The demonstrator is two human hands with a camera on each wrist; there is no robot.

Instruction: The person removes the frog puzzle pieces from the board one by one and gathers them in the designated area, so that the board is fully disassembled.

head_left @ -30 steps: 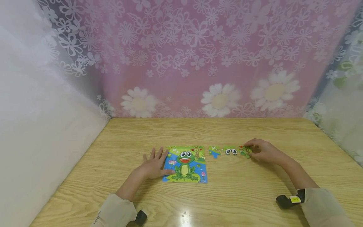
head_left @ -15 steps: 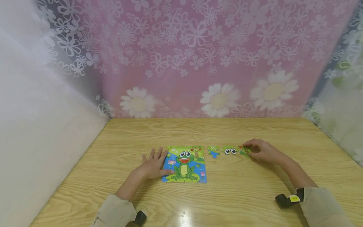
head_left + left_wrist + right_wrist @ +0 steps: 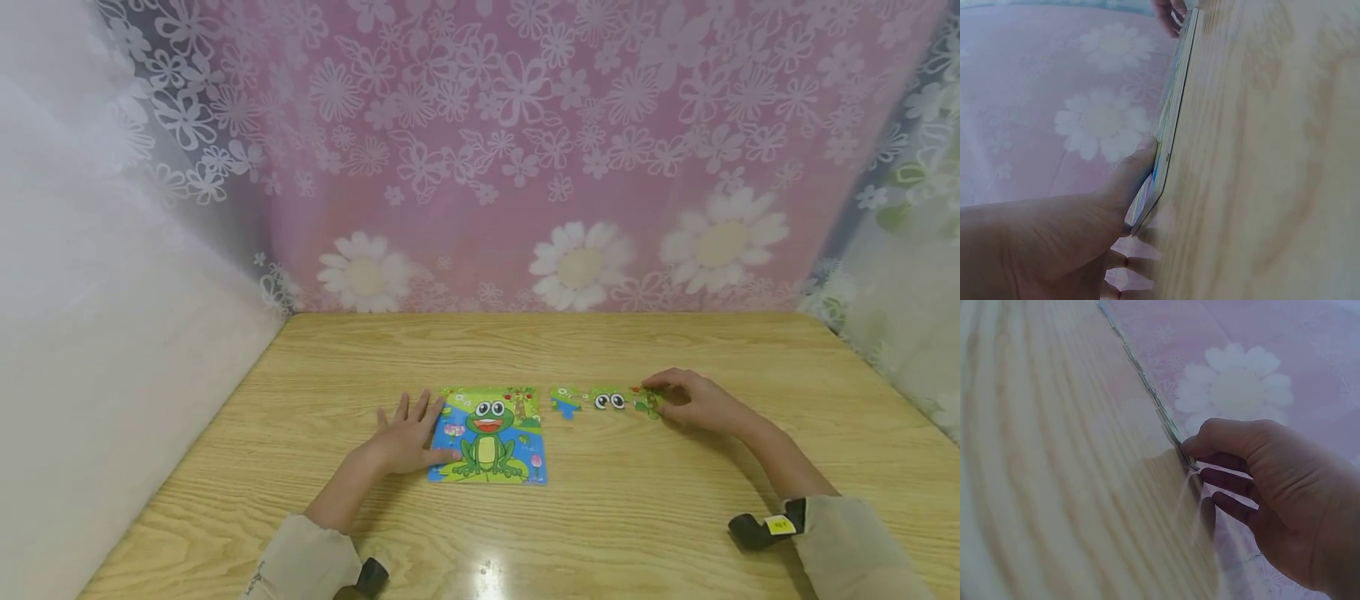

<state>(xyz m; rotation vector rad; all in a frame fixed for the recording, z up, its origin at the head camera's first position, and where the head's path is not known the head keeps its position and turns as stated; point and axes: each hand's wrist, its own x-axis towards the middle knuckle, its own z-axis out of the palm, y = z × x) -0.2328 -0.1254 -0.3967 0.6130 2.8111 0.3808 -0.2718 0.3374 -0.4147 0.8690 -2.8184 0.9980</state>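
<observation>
A square frog jigsaw puzzle (image 3: 487, 446) lies flat on the table in front of me. Its left side is under my left hand (image 3: 408, 440), whose fingers are spread over the edge and the table while the thumb lies on the picture. To the right, three loose pieces form a row: a green and blue puzzle piece (image 3: 566, 402), one with frog eyes (image 3: 609, 401), and one with a tree (image 3: 647, 402). My right hand (image 3: 697, 402) pinches the right end of the tree piece between thumb and finger. In the right wrist view the pieces show only as a thin edge.
A wood-grain table (image 3: 615, 533) holds everything. Behind it hangs a pink flowered cloth (image 3: 480, 183), with a pale cloth wall (image 3: 150, 350) on the left and another on the right. Dark wrist-camera mounts (image 3: 753, 533) sit at both cuffs.
</observation>
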